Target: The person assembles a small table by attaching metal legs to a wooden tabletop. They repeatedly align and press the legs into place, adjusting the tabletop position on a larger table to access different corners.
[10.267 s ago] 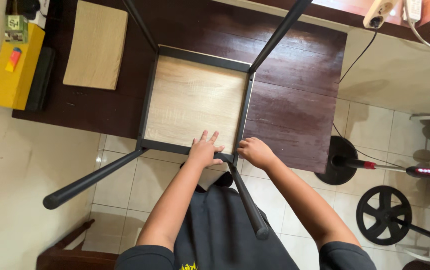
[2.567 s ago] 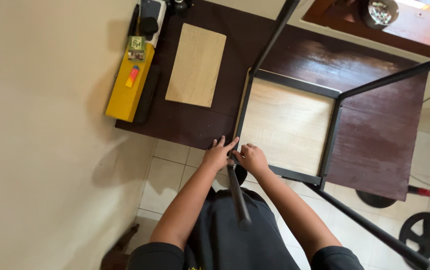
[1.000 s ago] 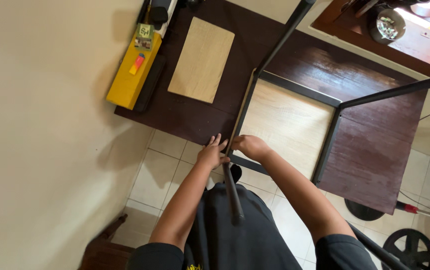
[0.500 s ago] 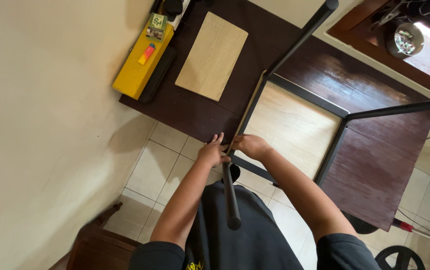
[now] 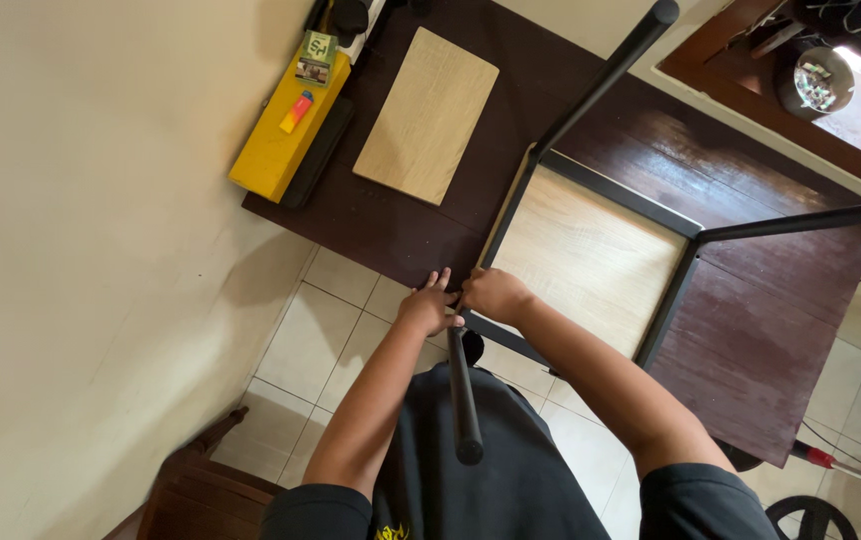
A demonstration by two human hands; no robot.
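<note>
the left hand (image 5: 428, 308) and the right hand (image 5: 492, 294) sit close together at the near corner of a small upside-down table (image 5: 591, 262). it has a black metal frame and a light wood top, and it lies on a dark brown table (image 5: 751, 330). both hands are at the spot where a black leg (image 5: 463, 395) joins the frame. that leg points back toward the person's dark shirt. the left fingers are partly stretched out and rest on the corner. the right fingers are curled in, but what they grip is hidden. two more black legs (image 5: 606, 80) stick up from the other corners. a loose light wood board (image 5: 429, 116) lies flat further back on the dark table. beside it is a long yellow box (image 5: 286, 145) with a small orange thing on top.
</note>
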